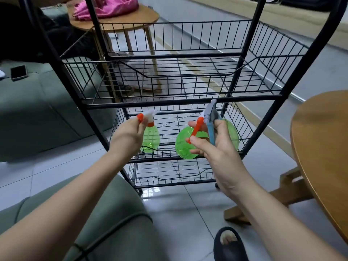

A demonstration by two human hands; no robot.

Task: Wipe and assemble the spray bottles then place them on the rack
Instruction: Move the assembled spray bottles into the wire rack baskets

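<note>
Three green spray bottles are in hand before the black wire rack [180,102], level with the middle of its three baskets. The left hand [130,136] grips the white-and-orange head of one small bottle [150,138]; the right hand [212,147] grips two heads together, those of one orange-trigger bottle [183,147] and one grey-blue-head bottle [232,132] behind it. Also noted: one near table [320,138], one far table [120,23] bearing one pink cloth [109,6], one phone [18,72], one black slipper [228,245].
</note>
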